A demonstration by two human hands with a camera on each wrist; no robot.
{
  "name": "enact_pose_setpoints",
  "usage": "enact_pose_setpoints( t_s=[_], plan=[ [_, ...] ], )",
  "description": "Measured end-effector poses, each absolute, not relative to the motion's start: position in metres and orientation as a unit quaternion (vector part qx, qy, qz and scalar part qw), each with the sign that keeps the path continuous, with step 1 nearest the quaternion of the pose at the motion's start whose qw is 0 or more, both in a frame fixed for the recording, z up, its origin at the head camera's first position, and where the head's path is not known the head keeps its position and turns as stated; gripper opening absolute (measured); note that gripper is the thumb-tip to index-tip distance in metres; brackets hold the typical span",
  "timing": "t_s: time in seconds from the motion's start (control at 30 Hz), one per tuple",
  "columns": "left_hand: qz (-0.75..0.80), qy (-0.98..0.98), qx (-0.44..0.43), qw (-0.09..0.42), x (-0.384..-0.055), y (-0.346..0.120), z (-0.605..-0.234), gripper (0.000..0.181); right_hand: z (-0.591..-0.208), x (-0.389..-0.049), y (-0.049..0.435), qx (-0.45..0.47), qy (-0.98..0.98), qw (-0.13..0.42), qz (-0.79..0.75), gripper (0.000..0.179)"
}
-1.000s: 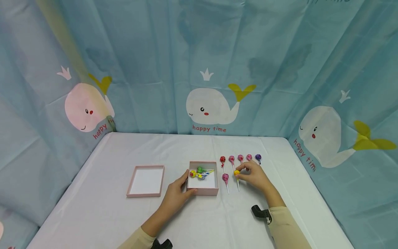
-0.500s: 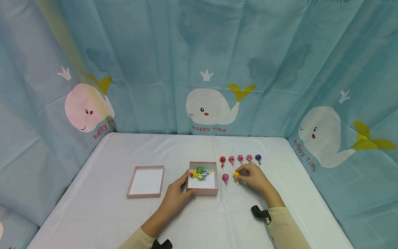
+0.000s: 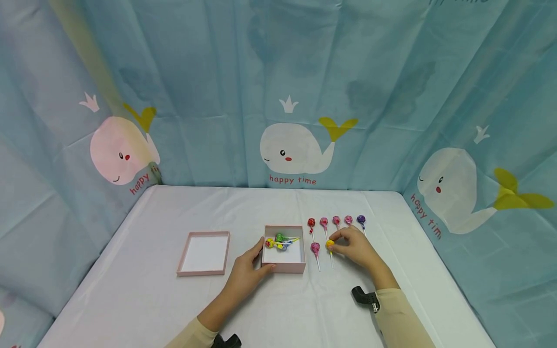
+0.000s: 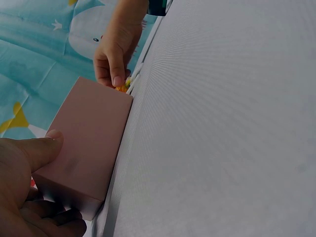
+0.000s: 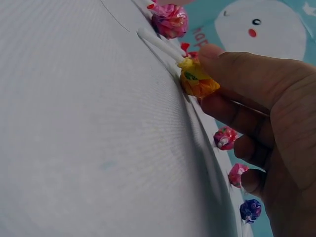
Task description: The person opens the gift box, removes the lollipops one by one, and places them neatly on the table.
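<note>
My left hand (image 3: 249, 268) grips the near left corner of a pink open box (image 3: 285, 268), its thumb on the front wall. Inside the box lie a few lollipops (image 3: 280, 240) in yellow, green and blue wrappers. To the right of the box, my right hand (image 3: 354, 245) pinches a yellow-orange lollipop (image 5: 199, 81) by its wrapped head between thumb and forefinger; its white stick points toward the person. A pink lollipop (image 3: 315, 248) lies just left of it, stick also toward the person.
Behind the right hand runs a row of several lollipops, from a red one (image 3: 311, 223) to a purple one (image 3: 361, 220). A shallow pink box lid (image 3: 203, 274) lies left of the left hand. A whale-print curtain (image 3: 209, 145) borders the white table (image 3: 143, 299).
The yellow-orange lollipop has shifted very slightly toward the person in the right hand's pinch. The left hand and the box have stayed in place.
</note>
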State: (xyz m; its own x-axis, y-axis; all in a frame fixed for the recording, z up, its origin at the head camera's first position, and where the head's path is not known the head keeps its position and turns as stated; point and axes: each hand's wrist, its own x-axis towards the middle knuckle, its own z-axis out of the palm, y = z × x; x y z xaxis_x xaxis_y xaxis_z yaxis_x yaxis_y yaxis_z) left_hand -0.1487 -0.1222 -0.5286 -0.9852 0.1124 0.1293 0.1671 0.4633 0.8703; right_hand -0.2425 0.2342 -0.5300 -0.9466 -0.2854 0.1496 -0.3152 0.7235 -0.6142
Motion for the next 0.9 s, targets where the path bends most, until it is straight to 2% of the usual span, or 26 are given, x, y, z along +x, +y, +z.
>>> enact_pose_setpoints(
  t_s=[0.3, 0.6, 0.9],
  plan=[
    [-0.513, -0.854, -0.080, 0.027, -0.149, -0.122, -0.527, 0.086, -0.525, -0.242, 0.232, 0.167, -0.924, 0.023, 0.343, 0.021],
    [-0.510, -0.855, -0.087, 0.029, -0.150, -0.122, -0.528, 0.087, -0.510, -0.240, 0.233, 0.210, -0.910, 0.077, 0.350, 0.027],
    [-0.512, -0.855, -0.080, 0.022, -0.149, -0.122, -0.529, 0.086, -0.482, -0.246, 0.207, 0.256, -0.901, 0.089, 0.340, 0.024]
  ],
)
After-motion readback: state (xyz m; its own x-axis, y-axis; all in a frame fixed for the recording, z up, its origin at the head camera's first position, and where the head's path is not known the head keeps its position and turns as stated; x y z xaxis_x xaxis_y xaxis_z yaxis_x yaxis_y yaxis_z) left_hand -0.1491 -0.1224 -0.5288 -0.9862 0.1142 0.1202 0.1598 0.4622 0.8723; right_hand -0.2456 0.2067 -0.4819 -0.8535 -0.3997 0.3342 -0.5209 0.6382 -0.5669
